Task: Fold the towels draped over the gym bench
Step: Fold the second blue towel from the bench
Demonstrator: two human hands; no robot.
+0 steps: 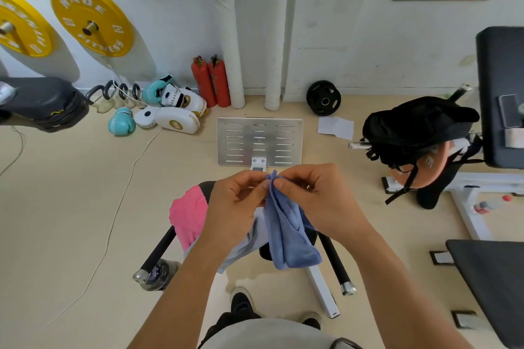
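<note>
1. In the head view, just below the centre of the frame, we held the blue towel (286,231) up between both hands, and it hung down in loose folds toward the lower middle.
2. Our left hand (236,207) had its thumb and fingertips pinched together on the towel's top corner, and our right hand (317,198) pinched the same bunched corner from the other side, so the two hands nearly touched.
3. Left of the hands, a pink towel (188,214) lay draped over the gym bench (205,187), whose dark pad showed just above it.
4. A pale lilac towel (249,246) hung under our left wrist, touching the blue one; how it rested on the bench was hidden.
5. In the upper middle of the frame a slotted metal plate (259,140) lay on the floor, beyond the hands.
6. At the right edge a black backpack (416,130) hung on another machine.
7. In the upper left, yellow weight plates (92,18) were mounted on the wall, with boxing gloves (122,122) on the floor below.
</note>
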